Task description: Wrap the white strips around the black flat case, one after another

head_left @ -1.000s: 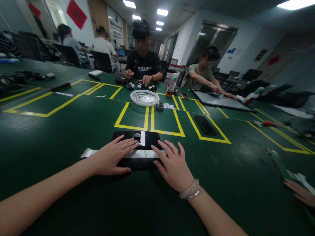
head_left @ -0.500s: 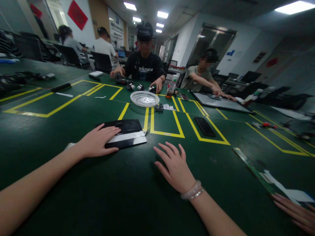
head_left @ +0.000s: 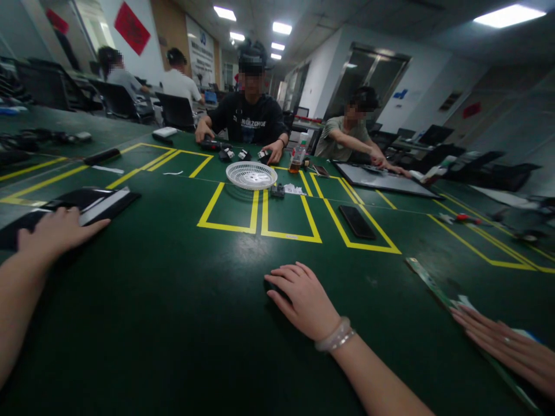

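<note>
My left hand [head_left: 56,231] lies flat, palm down, on a flat black panel [head_left: 87,199] with a pale strip across it, far out at the left of the green table [head_left: 182,306]. My right hand [head_left: 301,300], with two bracelets at the wrist, rests palm down on the bare table in front of me, fingers loosely curled and holding nothing. The panel and my right hand are well apart.
A white mesh basket [head_left: 251,174] and small black parts stand beyond yellow tape boxes. A black phone [head_left: 356,222] lies right of them. Another person's hand [head_left: 503,346] presses a green circuit strip [head_left: 433,283] at the right. Several people sit across the table.
My left hand has slid the black panel from the middle of the table far to the left. My right hand came off the panel and stayed in place, fingers curling.
</note>
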A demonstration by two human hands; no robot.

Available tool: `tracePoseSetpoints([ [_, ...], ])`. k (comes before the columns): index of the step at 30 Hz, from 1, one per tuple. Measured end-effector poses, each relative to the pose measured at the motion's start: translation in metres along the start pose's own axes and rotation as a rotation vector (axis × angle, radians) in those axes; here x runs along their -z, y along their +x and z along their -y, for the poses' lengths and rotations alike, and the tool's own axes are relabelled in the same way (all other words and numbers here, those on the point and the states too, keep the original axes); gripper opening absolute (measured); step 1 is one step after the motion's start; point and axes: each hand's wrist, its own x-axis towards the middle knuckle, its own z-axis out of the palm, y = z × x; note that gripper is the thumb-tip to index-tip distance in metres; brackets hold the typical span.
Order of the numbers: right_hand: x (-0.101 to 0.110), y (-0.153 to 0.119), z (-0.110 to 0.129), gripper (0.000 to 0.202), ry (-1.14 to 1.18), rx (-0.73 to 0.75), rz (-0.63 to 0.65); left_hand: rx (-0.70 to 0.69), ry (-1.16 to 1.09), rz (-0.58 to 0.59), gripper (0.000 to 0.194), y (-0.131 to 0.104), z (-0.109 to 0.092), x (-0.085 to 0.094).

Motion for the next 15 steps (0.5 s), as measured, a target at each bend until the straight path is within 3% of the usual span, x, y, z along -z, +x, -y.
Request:
tracePoseSetpoints([
  [3,0.000,0.000,0.000,0.029,0.002,0.006,-0.002,0.320,-0.030,0.065,0.107,-0.009,0.010,0.006],
  [5,0.000,0.000,0.000,0.029,0.003,0.008,-0.009,0.424,-0.054,0.094,0.100,-0.015,0.009,0.009],
  [10,0.000,-0.001,0.000,0.027,0.007,0.012,-0.012,0.361,0.047,0.079,0.080,-0.016,0.000,0.013],
  [15,-0.001,0.000,0.000,0.028,-0.002,0.021,-0.005,0.283,0.097,0.041,0.067,-0.004,0.007,0.009],
])
